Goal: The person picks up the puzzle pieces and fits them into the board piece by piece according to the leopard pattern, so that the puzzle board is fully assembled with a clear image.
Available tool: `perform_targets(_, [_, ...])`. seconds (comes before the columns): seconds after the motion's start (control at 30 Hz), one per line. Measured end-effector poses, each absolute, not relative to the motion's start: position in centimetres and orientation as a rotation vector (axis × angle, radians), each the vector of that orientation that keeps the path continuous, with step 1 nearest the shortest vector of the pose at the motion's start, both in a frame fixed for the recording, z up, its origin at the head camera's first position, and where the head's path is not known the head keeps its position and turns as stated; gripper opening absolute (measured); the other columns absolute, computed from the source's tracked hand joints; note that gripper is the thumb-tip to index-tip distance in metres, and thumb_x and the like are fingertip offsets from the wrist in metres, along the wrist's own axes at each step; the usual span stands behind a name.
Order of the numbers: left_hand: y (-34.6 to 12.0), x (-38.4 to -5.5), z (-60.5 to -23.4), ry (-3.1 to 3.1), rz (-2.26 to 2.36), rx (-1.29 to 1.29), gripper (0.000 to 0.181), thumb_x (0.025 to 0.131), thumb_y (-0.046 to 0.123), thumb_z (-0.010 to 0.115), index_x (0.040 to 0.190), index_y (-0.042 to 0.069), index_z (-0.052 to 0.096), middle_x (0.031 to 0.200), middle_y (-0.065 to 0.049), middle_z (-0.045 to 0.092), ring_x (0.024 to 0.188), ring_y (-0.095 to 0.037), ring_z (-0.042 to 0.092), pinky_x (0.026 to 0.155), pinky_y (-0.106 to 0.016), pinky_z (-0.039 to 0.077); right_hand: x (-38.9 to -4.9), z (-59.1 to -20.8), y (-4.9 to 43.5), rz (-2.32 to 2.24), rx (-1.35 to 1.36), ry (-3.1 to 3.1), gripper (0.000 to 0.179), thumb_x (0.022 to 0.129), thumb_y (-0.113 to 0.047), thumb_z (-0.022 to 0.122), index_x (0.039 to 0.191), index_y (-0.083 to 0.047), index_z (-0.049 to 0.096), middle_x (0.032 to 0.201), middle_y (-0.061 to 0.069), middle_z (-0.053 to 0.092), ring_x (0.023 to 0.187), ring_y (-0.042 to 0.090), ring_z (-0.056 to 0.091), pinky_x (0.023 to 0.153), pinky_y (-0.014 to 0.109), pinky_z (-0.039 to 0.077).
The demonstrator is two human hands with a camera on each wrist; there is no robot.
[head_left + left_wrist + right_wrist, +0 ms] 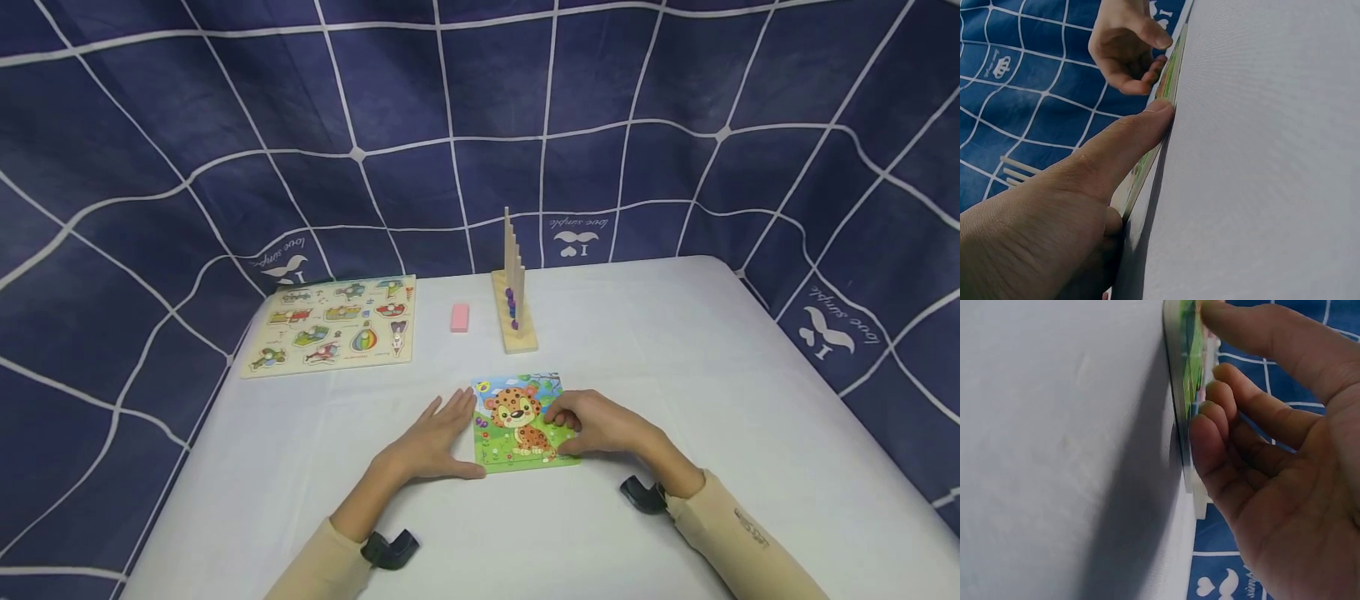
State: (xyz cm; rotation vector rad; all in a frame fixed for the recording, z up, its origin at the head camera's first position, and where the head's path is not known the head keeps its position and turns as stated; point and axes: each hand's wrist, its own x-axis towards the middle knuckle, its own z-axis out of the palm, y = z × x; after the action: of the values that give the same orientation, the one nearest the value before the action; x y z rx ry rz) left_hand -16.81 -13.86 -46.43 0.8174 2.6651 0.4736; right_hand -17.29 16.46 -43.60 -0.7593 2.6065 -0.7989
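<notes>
A square picture puzzle (517,429) with a spotted cartoon leopard lies flat on the white table. At its left side my left hand (431,446) rests with fingers extended, fingertips along the upper left edge and thumb at the lower left corner. In the left wrist view, the left thumb (1138,131) lies against the puzzle's edge. Over the right part of the picture, my right hand (600,423) has its fingers loosely bent and the thumb apart from them. The right wrist view shows right fingertips (1207,428) right at the puzzle's surface, with no loose piece visible between them.
A wooden peg board (330,325) with vehicle pieces lies at the back left. Beside it are a pink block (460,318) and a wooden stand (519,340) with upright rods and purple beads. A dark blue checked cloth (480,100) hangs behind the table (675,350).
</notes>
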Motion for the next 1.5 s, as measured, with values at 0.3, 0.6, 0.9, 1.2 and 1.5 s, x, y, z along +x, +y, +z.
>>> perform_targets(0.3, [-14.0,-17.1,-45.9,2.678,0.471,0.820,0.117,0.073,0.073,0.066,0.156,0.007,0.016,0.165,-0.005,0.008,0.154,-0.022,0.008,0.126,-0.048,0.006,-18.2,-44.0,16.8,-0.854,-0.854,2.530,0.032,0.072,-0.008,0.081,0.102,-0.010,0.068,0.082,-0.004,0.060,0.072,0.008,0.053,0.062,0.018,0.050])
perform_targets(0.6, [-13.9,-17.3,-46.1,2.671,0.468,0.814,0.118,0.073,0.074,0.066,0.156,0.007,0.016,0.165,-0.005,0.007,0.154,-0.021,0.006,0.126,-0.048,0.006,-18.2,-44.1,16.9,-0.851,-0.855,2.528,0.030,0.072,-0.009,0.081,0.100,-0.012,0.070,0.084,-0.005,0.061,0.075,0.008,0.053,0.063,0.018,0.049])
perform_targets(0.9, [-13.8,-17.3,-46.4,2.674,0.475,0.816,0.118,0.072,0.075,0.065,0.156,0.007,0.017,0.165,-0.005,0.008,0.154,-0.021,0.007,0.126,-0.049,0.006,-18.0,-44.1,16.9,-0.850,-0.907,2.536,0.027,0.073,-0.008,0.080,0.097,-0.012,0.070,0.085,-0.005,0.061,0.074,0.008,0.053,0.063,0.017,0.049])
perform_targets(1.2, [-13.9,-17.1,-46.6,2.676,0.457,0.823,0.117,0.073,0.075,0.064,0.156,0.007,0.016,0.165,-0.006,0.008,0.154,-0.022,0.007,0.126,-0.048,0.007,-17.7,-44.0,16.7,-0.858,-0.872,2.524,0.026,0.072,-0.005,0.077,0.096,-0.012,0.071,0.084,-0.005,0.062,0.075,0.009,0.053,0.063,0.018,0.049])
perform_targets(1.5, [-13.9,-16.9,-46.8,2.669,0.470,0.833,0.117,0.072,0.074,0.065,0.156,0.006,0.018,0.165,-0.006,0.011,0.154,-0.021,0.008,0.126,-0.046,0.007,-17.2,-43.9,16.4,-0.808,-0.822,2.551,0.025,0.072,-0.005,0.078,0.096,-0.012,0.072,0.082,-0.007,0.062,0.073,0.008,0.052,0.062,0.019,0.047])
